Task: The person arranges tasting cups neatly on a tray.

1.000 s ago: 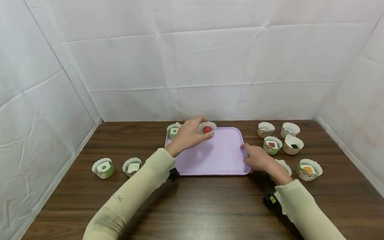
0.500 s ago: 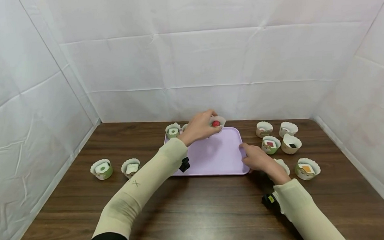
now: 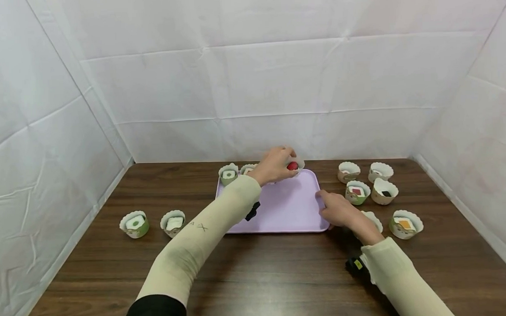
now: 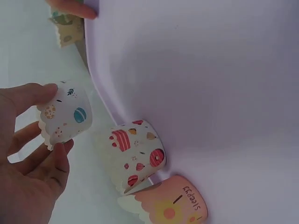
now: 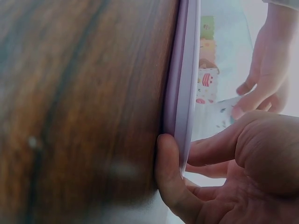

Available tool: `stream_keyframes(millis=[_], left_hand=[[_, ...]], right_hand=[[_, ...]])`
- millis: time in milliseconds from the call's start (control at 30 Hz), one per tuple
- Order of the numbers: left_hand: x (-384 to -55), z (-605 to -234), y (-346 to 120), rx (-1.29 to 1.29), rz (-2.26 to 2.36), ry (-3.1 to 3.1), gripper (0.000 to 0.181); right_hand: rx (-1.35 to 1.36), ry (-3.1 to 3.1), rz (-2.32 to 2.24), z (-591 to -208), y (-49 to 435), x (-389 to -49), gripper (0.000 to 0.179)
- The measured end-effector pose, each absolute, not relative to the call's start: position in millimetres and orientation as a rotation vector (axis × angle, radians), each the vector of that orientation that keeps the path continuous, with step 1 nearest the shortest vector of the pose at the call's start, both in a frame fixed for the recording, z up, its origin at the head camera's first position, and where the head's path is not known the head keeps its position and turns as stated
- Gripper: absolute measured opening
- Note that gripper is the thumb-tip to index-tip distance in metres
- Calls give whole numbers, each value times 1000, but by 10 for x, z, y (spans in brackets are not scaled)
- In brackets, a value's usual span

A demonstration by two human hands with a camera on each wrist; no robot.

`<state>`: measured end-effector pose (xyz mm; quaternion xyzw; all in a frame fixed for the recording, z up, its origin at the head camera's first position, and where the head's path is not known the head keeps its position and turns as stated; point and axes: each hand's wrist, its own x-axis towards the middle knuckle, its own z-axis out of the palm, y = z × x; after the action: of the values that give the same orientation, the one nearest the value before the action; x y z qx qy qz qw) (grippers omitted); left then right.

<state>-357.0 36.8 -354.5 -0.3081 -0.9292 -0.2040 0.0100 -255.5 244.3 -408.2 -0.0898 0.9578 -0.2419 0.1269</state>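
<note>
My left hand point(image 3: 277, 165) pinches a white patterned paper baking cup point(image 4: 74, 113) by its scalloped rim, above the back edge of the lilac tray point(image 3: 280, 213). A red round piece point(image 3: 293, 166) sits inside that cup. Along the tray's back edge stand a green cup point(image 3: 228, 175), a pinkish cup point(image 4: 175, 205) marked "sleepy" and a white cup with red cake prints point(image 4: 140, 151); the hand hides the last in the head view. My right hand point(image 3: 338, 209) grips the tray's right rim, its fingers around the edge in the right wrist view.
Right of the tray stand several filled paper cups, among them one with a dark piece point(image 3: 384, 191) and one with an orange piece point(image 3: 406, 224). Two more cups, a green one point(image 3: 135, 225) and a paler one point(image 3: 173, 223), stand at left. A white cloth wall point(image 3: 271, 83) closes the back.
My left hand has carried the cup with the red piece rightward along the tray's back edge, and slightly down lately. The right hand stays on the rim.
</note>
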Motion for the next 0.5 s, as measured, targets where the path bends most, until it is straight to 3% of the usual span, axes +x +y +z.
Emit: stream_keyframes(millis=[500], left_hand=[[-3662, -3677, 459, -969, -303, -2904, 42]], right_hand=[[-333, 2834, -689, -4098, 2440, -2576, 53]])
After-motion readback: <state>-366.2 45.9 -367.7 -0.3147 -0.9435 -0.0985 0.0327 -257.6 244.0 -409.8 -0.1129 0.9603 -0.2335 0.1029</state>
